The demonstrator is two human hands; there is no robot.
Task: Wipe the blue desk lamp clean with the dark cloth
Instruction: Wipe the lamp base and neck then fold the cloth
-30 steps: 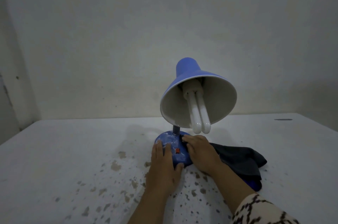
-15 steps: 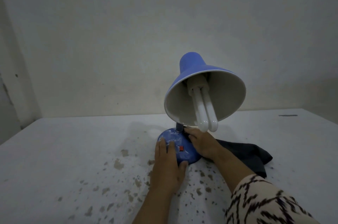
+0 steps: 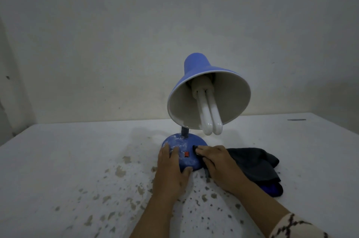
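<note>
Blue plastic catches the dim light: the blue desk lamp (image 3: 196,109) stands a little right of centre on a white table (image 3: 58,160), its round base (image 3: 184,152) smeared with pale, chalky patches. A short dark neck (image 3: 184,133) rises from the base to the cone shade (image 3: 209,86), which tips toward the person so that the white inside shows, with a white twin-tube bulb (image 3: 210,117) hanging past the rim. A small red switch (image 3: 186,154) sits on the front of the base.

The left hand (image 3: 171,171) lies flat against the left side of the base, fingers straight and close together over the smeared top, thumb reaching round the front lower edge. The right hand (image 3: 219,166) presses on the right side of the base with the dark cloth (image 3: 256,164) under it; a bit of cloth pokes out at the fingertips, just right of the switch. The fingers look bent over the fabric, though how firmly they grasp it I cannot tell. The rest of the cloth trails off to the right on the table, bunched in folds, with a blue patch at its near corner. A cream sleeve (image 3: 295,227) with a dark pattern covers the right forearm.

Brownish flecks and chips (image 3: 120,171) dot the table in front of the lamp and around both wrists. Behind stands a plain pale wall (image 3: 136,34).
</note>
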